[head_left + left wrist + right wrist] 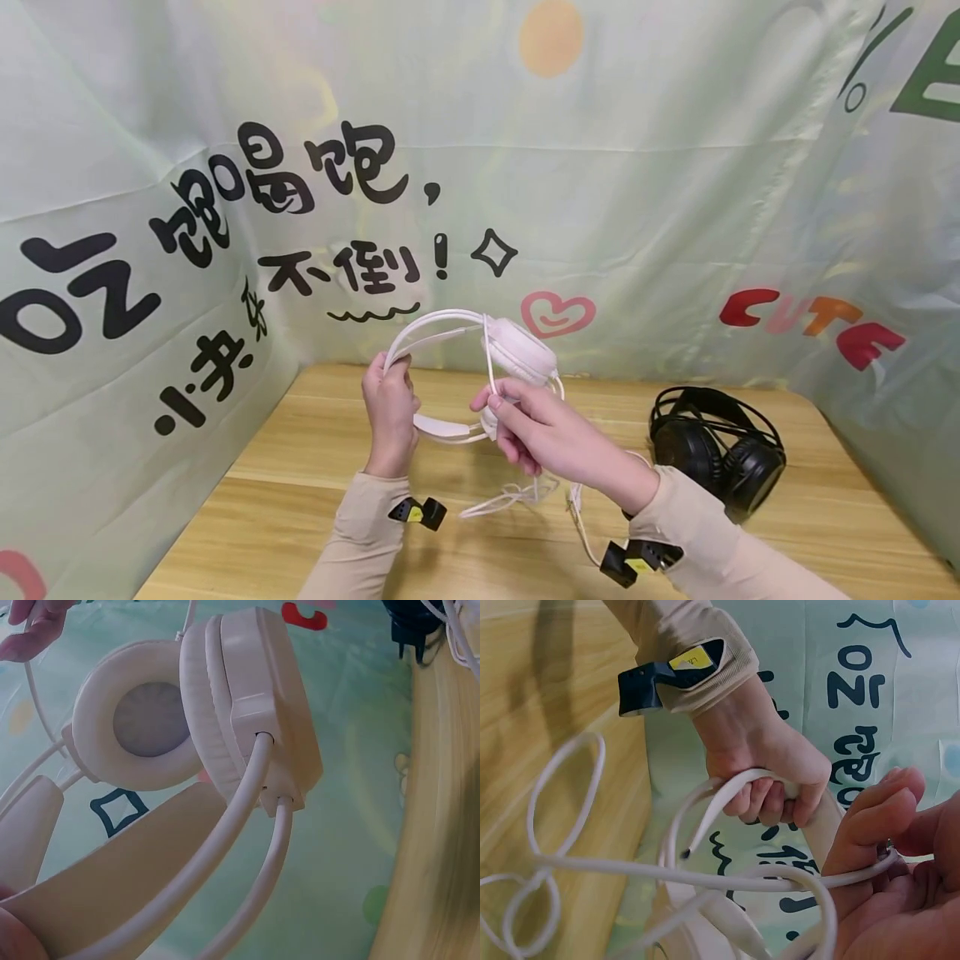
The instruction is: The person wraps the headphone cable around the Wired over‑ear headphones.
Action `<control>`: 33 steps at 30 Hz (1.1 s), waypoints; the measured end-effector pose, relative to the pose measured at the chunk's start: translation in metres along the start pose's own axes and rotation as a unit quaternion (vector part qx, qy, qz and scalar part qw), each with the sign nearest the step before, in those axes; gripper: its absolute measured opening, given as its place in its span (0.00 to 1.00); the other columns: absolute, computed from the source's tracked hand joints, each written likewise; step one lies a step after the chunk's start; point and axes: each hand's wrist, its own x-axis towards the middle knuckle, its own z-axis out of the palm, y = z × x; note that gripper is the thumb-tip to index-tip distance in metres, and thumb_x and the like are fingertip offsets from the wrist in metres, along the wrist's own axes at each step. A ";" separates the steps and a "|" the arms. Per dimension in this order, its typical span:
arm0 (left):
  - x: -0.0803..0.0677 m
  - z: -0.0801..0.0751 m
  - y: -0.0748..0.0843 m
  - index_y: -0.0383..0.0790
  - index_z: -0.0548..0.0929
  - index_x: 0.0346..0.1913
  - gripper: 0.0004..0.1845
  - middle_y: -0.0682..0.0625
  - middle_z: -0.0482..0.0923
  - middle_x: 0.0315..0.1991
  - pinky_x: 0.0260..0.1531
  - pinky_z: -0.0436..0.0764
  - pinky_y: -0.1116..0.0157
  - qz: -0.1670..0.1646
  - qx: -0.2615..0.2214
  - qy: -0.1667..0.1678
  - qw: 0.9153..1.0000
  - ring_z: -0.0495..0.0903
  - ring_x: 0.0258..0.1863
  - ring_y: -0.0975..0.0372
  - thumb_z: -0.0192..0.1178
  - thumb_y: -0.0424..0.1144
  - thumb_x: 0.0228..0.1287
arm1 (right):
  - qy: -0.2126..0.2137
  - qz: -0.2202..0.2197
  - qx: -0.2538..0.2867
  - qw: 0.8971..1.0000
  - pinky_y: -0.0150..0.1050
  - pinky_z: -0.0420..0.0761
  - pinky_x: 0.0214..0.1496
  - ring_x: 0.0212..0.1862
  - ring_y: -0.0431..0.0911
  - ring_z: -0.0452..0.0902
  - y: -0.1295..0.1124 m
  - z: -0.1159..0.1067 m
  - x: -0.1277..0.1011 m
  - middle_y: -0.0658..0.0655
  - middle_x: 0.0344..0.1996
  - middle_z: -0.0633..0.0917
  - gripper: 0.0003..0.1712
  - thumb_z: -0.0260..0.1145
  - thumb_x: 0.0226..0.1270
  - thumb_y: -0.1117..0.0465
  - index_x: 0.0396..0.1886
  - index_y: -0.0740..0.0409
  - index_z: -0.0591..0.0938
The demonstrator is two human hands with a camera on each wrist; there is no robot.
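A pair of white headphones (521,350) is up off the table, its headband turned toward the left. My left hand (392,417) grips that headband, with the fingers curled round it in the right wrist view. Between the thumb and fingers of my right hand (558,437), close to the ear cups, is the thin white cable (705,881). One ear cup (262,697) appears large in the left wrist view, and the other ear cup (150,720) shows its round cushion behind. Part of the lower cup is hidden behind my right hand in the head view.
Black headphones (720,454) lie on the wooden table (300,500) to the right. Loose loops of white cable (510,497) hang or lie below the hands. A printed cloth (637,208) with lettering surrounds the table at the back and sides.
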 end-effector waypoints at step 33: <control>0.013 0.001 -0.004 0.45 0.68 0.31 0.13 0.60 0.54 0.16 0.14 0.57 0.74 -0.022 -0.090 0.017 0.996 0.54 0.13 0.70 0.48 0.35 0.80 | -0.007 -0.018 0.063 0.998 0.29 0.65 0.18 0.18 0.35 0.63 0.032 0.028 -0.005 0.49 0.20 0.72 0.22 0.42 0.92 0.53 0.45 0.65 0.75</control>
